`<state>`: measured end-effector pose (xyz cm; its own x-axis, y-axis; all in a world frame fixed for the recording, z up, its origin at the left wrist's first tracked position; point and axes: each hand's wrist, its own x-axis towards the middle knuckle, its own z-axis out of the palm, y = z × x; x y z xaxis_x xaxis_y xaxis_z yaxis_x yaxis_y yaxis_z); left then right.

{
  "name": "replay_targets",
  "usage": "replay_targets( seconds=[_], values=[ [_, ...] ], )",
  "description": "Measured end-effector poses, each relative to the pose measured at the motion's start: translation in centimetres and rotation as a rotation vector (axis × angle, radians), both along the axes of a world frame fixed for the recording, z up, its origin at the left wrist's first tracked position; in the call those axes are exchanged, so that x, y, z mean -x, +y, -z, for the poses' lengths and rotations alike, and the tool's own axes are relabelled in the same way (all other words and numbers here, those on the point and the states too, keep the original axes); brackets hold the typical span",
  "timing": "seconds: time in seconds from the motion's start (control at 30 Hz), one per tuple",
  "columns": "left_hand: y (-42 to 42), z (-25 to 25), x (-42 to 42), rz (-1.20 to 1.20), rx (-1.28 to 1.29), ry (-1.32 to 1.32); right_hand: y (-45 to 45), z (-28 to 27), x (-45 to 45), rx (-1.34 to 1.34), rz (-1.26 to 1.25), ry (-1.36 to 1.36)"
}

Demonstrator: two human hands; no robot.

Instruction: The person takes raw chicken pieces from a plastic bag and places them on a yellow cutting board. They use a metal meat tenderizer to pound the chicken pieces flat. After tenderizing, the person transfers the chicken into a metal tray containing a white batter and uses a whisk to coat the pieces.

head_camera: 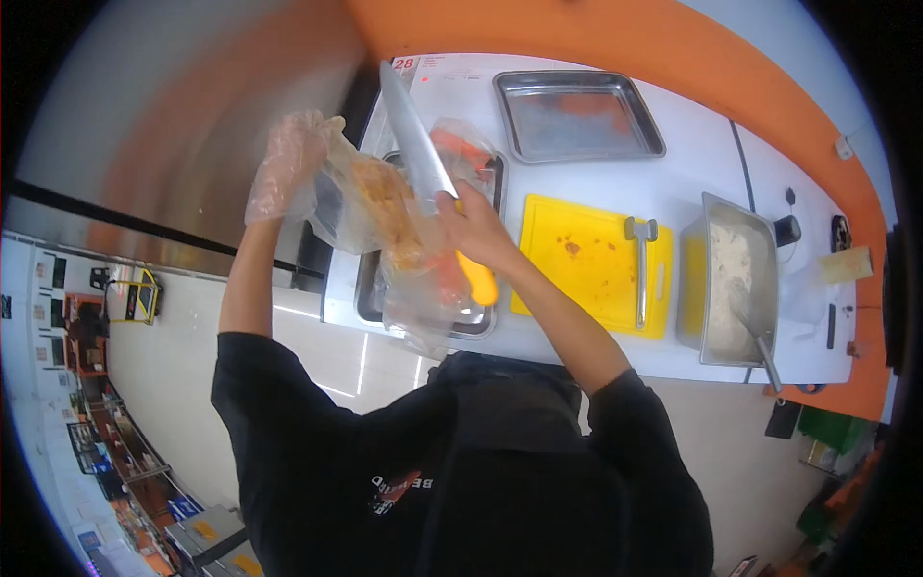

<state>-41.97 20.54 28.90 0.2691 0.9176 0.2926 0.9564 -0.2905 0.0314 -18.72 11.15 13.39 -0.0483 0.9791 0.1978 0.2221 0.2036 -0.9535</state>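
Note:
In a clear plastic glove, my left hand (294, 155) grips the gathered top of a clear plastic bag (342, 216). Yellowish-brown food (386, 205), perhaps marinated meat, shows through the plastic. Bare, my right hand (477, 225) holds a large kitchen knife (418, 133) by its yellow handle, the blade pointing up and left in the picture beside the bag. Below both hands is a metal tray (369, 296), partly covered by the bag and by more plastic with reddish contents (461, 148). What the reddish contents are, I cannot tell.
A yellow cutting board (562, 281) with food scraps lies right of the tray, a metal meat mallet (642, 270) on it. Farther right, a deep steel pan (692, 288) holds whitish powder and a utensil (753, 332). Another metal tray (533, 148) sits by the orange wall (577, 29).

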Motion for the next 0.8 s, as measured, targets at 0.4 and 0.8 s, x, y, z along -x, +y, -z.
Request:
replay_targets(
  seconds=[0.4,0.8],
  values=[
    [-0.6,-3.1,-3.8,0.319,-0.043,-0.211,4.9,-7.5,3.7,0.188,-0.028,0.324],
    [0.8,-2.0,-5.4,0.403,0.148,-0.203,3.7,-1.5,6.6,-0.062,0.236,0.153]
  ],
)
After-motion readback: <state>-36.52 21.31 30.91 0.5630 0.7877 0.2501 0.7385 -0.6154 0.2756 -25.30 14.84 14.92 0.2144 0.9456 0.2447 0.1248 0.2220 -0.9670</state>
